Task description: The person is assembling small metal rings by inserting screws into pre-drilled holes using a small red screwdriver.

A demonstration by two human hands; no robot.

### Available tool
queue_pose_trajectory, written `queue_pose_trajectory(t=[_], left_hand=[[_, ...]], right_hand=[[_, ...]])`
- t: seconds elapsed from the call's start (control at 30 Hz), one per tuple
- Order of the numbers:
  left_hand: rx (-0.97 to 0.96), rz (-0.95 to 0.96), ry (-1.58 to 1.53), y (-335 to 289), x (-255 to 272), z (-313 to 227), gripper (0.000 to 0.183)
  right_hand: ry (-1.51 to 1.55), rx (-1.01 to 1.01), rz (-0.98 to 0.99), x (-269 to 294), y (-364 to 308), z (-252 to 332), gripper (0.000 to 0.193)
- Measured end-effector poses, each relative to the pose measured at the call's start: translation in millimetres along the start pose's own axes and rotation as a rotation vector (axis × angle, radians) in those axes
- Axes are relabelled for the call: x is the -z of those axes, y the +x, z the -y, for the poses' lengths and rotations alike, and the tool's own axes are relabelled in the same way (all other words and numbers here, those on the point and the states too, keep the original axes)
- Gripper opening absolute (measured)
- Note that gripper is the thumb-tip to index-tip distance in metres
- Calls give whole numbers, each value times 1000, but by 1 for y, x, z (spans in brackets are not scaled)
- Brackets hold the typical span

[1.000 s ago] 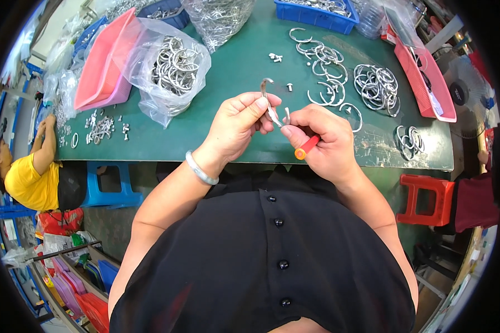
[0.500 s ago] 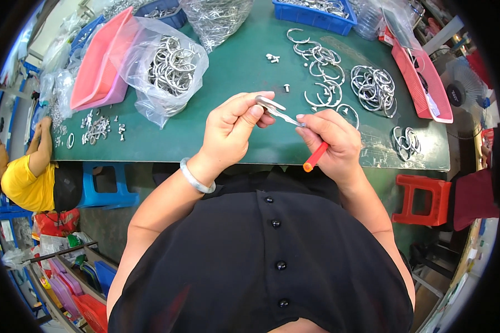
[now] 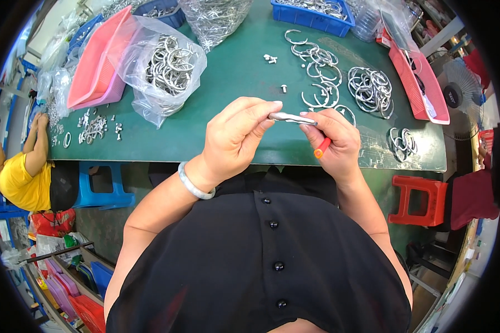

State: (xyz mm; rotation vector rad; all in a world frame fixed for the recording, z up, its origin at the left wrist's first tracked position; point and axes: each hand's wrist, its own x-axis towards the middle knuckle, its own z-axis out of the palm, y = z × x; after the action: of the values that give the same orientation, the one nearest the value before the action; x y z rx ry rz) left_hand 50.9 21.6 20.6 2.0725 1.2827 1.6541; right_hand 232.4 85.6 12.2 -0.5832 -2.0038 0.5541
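Observation:
My left hand (image 3: 234,132), with a pale bangle on its wrist, pinches one end of a curved silver metal piece (image 3: 292,117). It is seen nearly edge-on above the table's near edge, and it may be one of the open rings. The fingers of my right hand (image 3: 339,139) close on the piece's other end. That same hand keeps a red-handled tool (image 3: 323,148) with an orange butt in its palm; the tool's working end is hidden. Beyond the hands, a lone rivet-like part (image 3: 284,89) stands on the green table (image 3: 233,72).
Open silver rings (image 3: 323,72) lie right of centre, beside a ring pile (image 3: 370,91). A clear bag of rings (image 3: 169,72), pink baskets (image 3: 100,61) and small metal parts (image 3: 94,127) are at left. A blue tray (image 3: 314,16) stands far back. A person in yellow (image 3: 25,180) works at left.
The silver piece has turned from a slanted, open-looking pose to nearly level and edge-on. My right fingers have shifted onto its end, and the red handle points less steeply downward.

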Motion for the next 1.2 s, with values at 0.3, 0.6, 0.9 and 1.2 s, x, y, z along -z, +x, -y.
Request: queue_pose_trajectory(t=[0.3,0.6,0.9,1.2], left_hand=[[429,-33,-436,-7,-4,5,21],[1030,67,-1389,-15,-10,18,22],[1139,49,-1448,-15,-14,12,20],[1142,64,-1449,-12,-13,11,21]], right_hand=[[53,52,14,0,6,11,19],[398,-270,139,-3,22,23,4],[642,-476,120,-3,23,20,8],[694,-607,106,2,25,18,9]])
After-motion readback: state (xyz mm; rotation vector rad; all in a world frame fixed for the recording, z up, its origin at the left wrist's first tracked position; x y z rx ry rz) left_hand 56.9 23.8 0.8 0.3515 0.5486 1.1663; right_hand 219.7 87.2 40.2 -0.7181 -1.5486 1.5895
